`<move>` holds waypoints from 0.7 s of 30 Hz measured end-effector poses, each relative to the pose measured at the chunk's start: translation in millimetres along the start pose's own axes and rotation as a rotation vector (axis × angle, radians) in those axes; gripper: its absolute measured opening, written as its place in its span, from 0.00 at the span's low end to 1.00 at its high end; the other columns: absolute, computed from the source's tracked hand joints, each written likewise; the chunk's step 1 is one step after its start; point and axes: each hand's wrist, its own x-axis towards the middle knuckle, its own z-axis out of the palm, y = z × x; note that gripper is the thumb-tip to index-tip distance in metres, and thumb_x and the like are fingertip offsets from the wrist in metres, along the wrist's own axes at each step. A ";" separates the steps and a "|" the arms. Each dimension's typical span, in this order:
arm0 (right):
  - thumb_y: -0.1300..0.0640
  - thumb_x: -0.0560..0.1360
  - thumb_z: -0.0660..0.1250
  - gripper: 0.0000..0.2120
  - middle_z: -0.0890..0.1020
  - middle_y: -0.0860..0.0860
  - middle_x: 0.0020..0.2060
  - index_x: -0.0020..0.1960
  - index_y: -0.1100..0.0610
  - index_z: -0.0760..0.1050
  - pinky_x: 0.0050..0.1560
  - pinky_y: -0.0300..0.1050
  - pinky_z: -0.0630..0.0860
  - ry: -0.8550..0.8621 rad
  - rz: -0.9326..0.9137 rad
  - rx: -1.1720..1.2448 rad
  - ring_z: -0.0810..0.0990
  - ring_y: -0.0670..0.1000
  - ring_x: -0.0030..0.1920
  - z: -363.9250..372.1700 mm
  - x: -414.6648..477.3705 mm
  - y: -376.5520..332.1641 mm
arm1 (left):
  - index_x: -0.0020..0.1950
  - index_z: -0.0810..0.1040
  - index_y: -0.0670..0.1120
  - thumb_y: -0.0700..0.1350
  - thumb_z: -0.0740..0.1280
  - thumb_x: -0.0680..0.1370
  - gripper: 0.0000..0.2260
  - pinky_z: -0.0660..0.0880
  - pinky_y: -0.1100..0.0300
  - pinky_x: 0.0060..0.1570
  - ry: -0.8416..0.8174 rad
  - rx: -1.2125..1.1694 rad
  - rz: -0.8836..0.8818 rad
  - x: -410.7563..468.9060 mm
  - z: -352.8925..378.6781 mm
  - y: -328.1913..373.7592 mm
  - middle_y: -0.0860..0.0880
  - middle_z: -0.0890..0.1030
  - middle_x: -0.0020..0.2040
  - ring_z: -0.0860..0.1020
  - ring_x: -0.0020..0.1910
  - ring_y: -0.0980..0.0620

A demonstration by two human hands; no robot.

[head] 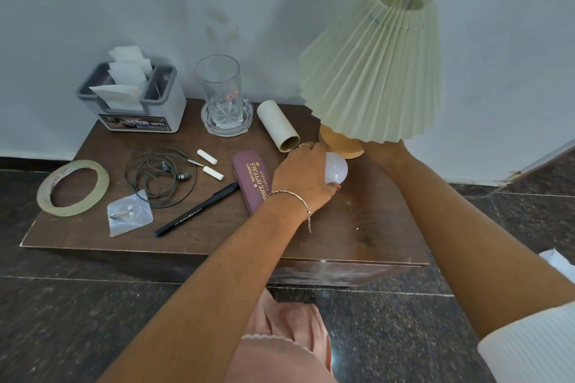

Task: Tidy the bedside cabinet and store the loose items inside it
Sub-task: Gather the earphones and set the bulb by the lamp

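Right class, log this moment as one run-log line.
left hand: grip on bulb | right hand: under tilted lamp, grip hidden | cabinet top: loose items not yet stored

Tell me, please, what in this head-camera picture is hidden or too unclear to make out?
- Right hand: the lamp shade and lamp base cover most of it, so its grip cannot be judged.
- Light bulb: its screw end sits behind the left hand.
- Spectacle case: its near end lies under the left wrist.
- Cabinet front: too foreshortened to show any door or drawer.
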 end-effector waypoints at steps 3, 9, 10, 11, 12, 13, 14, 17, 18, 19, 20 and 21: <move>0.62 0.78 0.62 0.20 0.63 0.48 0.34 0.35 0.50 0.55 0.36 0.34 0.66 0.103 0.081 0.128 0.67 0.48 0.36 1.7 -5.1 5.7 | 0.67 0.69 0.47 0.53 0.73 0.70 0.29 0.72 0.55 0.59 -0.013 -0.003 0.006 -2.7 -3.5 -1.8 0.46 0.75 0.63 0.74 0.62 0.46; 0.64 0.74 0.65 0.07 0.79 0.44 0.40 0.46 0.53 0.73 0.46 0.32 0.74 0.315 -0.149 0.305 0.77 0.42 0.41 12.9 -40.7 28.3 | 0.68 0.69 0.45 0.48 0.75 0.68 0.31 0.70 0.52 0.58 -0.024 -0.005 -0.001 -12.8 -20.3 -8.8 0.44 0.74 0.64 0.73 0.63 0.44; 0.64 0.74 0.65 0.07 0.80 0.47 0.45 0.51 0.55 0.74 0.50 0.33 0.75 0.325 -0.159 0.331 0.78 0.43 0.45 15.2 -46.6 32.5 | 0.68 0.69 0.45 0.47 0.75 0.68 0.31 0.70 0.53 0.59 -0.017 -0.015 -0.002 -15.2 -24.2 -11.0 0.43 0.74 0.64 0.73 0.63 0.44; 0.64 0.74 0.64 0.09 0.80 0.48 0.47 0.55 0.57 0.74 0.50 0.31 0.75 0.336 -0.177 0.344 0.78 0.43 0.47 18.3 -52.8 37.3 | 0.68 0.69 0.45 0.46 0.75 0.68 0.31 0.69 0.53 0.60 -0.010 -0.027 -0.008 -19.8 -28.6 -13.5 0.43 0.74 0.64 0.73 0.63 0.43; 0.64 0.74 0.64 0.11 0.80 0.49 0.48 0.56 0.57 0.74 0.49 0.29 0.74 0.347 -0.180 0.341 0.78 0.42 0.47 21.3 -58.8 40.6 | 0.69 0.68 0.45 0.46 0.75 0.68 0.32 0.68 0.54 0.60 -0.001 -0.037 -0.018 -22.7 -32.2 -16.6 0.42 0.74 0.64 0.72 0.63 0.43; 0.64 0.74 0.63 0.12 0.80 0.49 0.49 0.57 0.57 0.74 0.47 0.28 0.74 0.358 -0.179 0.327 0.78 0.41 0.47 25.0 -63.1 44.2 | 0.69 0.68 0.45 0.46 0.75 0.68 0.32 0.67 0.55 0.61 0.010 -0.036 -0.028 -25.5 -35.9 -19.9 0.42 0.74 0.64 0.72 0.63 0.44; 0.64 0.74 0.63 0.12 0.79 0.48 0.49 0.57 0.56 0.74 0.47 0.28 0.73 0.361 -0.178 0.309 0.77 0.40 0.47 29.0 -70.8 46.2 | 0.69 0.68 0.45 0.47 0.76 0.68 0.32 0.66 0.56 0.62 0.020 -0.028 -0.038 -30.6 -40.2 -23.6 0.43 0.74 0.64 0.71 0.64 0.44; 0.63 0.75 0.63 0.12 0.79 0.47 0.50 0.58 0.55 0.74 0.49 0.34 0.73 0.334 -0.204 0.279 0.77 0.43 0.48 39.0 -96.6 51.1 | 0.68 0.70 0.47 0.49 0.76 0.68 0.30 0.66 0.56 0.64 0.067 -0.017 -0.068 -50.5 -51.6 -35.5 0.44 0.74 0.64 0.71 0.64 0.46; 0.62 0.75 0.64 0.11 0.79 0.46 0.50 0.57 0.54 0.75 0.49 0.35 0.74 0.313 -0.218 0.272 0.78 0.44 0.48 42.1 -106.0 52.8 | 0.67 0.70 0.47 0.49 0.75 0.69 0.29 0.66 0.56 0.64 0.085 -0.024 -0.084 -58.7 -54.1 -40.4 0.44 0.74 0.63 0.72 0.64 0.46; 0.61 0.76 0.64 0.10 0.80 0.46 0.48 0.56 0.53 0.75 0.48 0.35 0.74 0.290 -0.239 0.266 0.78 0.44 0.47 45.2 -116.0 55.1 | 0.66 0.71 0.47 0.49 0.75 0.69 0.28 0.68 0.55 0.64 0.102 -0.040 -0.100 -67.4 -56.5 -45.2 0.45 0.75 0.62 0.72 0.63 0.46; 0.61 0.76 0.65 0.08 0.80 0.45 0.47 0.54 0.53 0.75 0.47 0.35 0.74 0.261 -0.259 0.256 0.78 0.44 0.46 47.9 -126.2 57.5 | 0.65 0.72 0.47 0.48 0.74 0.70 0.25 0.70 0.54 0.63 0.115 -0.063 -0.114 -76.6 -58.7 -50.5 0.45 0.76 0.61 0.74 0.61 0.46; 0.61 0.76 0.65 0.07 0.80 0.45 0.45 0.53 0.53 0.76 0.45 0.34 0.74 0.231 -0.283 0.235 0.78 0.43 0.44 50.3 -136.1 60.1 | 0.63 0.74 0.47 0.47 0.74 0.70 0.23 0.72 0.53 0.61 0.126 -0.090 -0.127 -85.8 -61.3 -55.5 0.46 0.78 0.58 0.76 0.58 0.47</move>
